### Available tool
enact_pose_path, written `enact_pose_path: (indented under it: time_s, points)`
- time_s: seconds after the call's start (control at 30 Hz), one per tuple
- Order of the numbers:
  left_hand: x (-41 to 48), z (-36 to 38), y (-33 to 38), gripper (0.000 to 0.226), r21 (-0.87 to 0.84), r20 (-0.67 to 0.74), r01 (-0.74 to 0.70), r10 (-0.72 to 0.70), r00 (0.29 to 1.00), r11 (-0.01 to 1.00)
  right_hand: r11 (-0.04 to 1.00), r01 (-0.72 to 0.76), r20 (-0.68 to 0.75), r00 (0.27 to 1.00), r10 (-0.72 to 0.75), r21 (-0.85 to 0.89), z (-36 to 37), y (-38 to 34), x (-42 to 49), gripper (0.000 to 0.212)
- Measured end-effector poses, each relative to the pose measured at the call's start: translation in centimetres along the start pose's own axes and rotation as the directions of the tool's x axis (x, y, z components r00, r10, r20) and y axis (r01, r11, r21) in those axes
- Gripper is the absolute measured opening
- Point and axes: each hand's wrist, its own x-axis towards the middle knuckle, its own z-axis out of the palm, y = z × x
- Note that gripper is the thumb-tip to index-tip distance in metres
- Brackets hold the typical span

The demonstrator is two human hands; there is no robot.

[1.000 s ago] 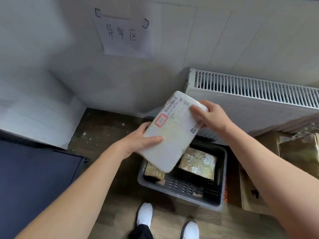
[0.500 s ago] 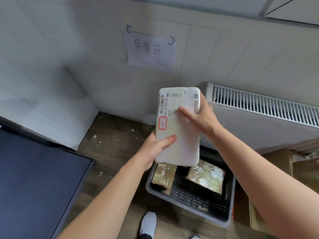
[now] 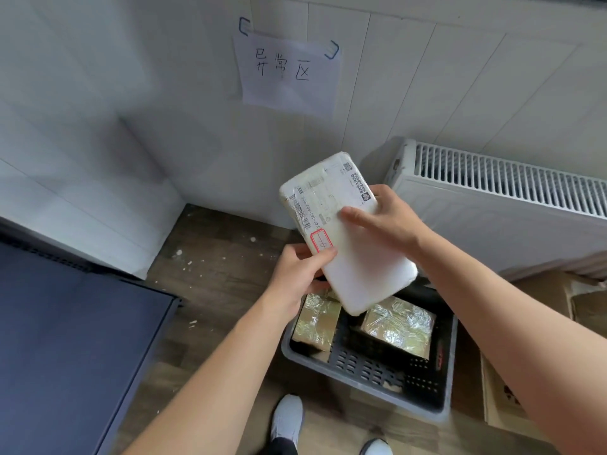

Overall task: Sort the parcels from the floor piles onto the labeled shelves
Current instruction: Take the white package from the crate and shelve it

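A white flat parcel with a printed label and a red-framed sticker is held in the air above a dark grey perforated crate. My left hand grips its lower left edge, thumb on the red sticker. My right hand holds its right side, thumb lying across the face. The parcel tilts with its top end leaning left. In the crate lie two brown parcels wrapped in shiny tape, the left one and the right one.
A paper sign with handwritten characters is taped on the white wall. A white radiator stands at the right. A dark blue surface fills the left. Flat cardboard lies right of the crate. My shoes stand on the wood floor.
The parcel has been turned counter-clockwise in both hands, from leaning right through upright to leaning left. The view has shifted so the sign sits more central.
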Motion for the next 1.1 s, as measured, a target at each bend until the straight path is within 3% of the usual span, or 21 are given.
enact_pose_path:
  time_s: [0.13, 0.27, 0.5, 0.73, 1.1]
  points:
    - [-0.1, -1.2, -0.4, 0.065, -0.066, 0.089, 0.065, -0.059, 0.994, 0.996, 0.993, 0.04, 0.12, 0.992, -0.026, -0.112, -0.5, -0.5, 0.1, 0.055]
    - [-0.1, -1.9, -0.3, 0.056, -0.198, 0.057, 0.049, -0.038, 0.998, 0.979, 0.976, 0.118, 0.173, 0.981, -0.086, -0.183, -0.6, -1.4, 0.3, 0.05]
    - [-0.6, -3.5, 1.6, 0.057, -0.107, -0.033, -0.09, 0.087, 0.996, 0.99, 0.947, 0.224, 0.239, 0.957, -0.167, -0.232, 0.4, -2.6, 0.4, 0.054]
    - [-1.4, -4.8, 1.8, 0.056, -0.197, -0.11, -0.184, 0.165, 0.98, 0.963, 0.911, 0.266, 0.261, 0.947, -0.187, -0.314, 1.8, -4.4, 0.9, 0.06]
    - [-1.4, -6.3, 1.5, 0.05, -0.243, -0.169, -0.2, 0.161, 0.972, 0.949, 0.894, 0.293, 0.303, 0.934, -0.191, -0.338, 3.5, -5.7, 1.4, 0.054]
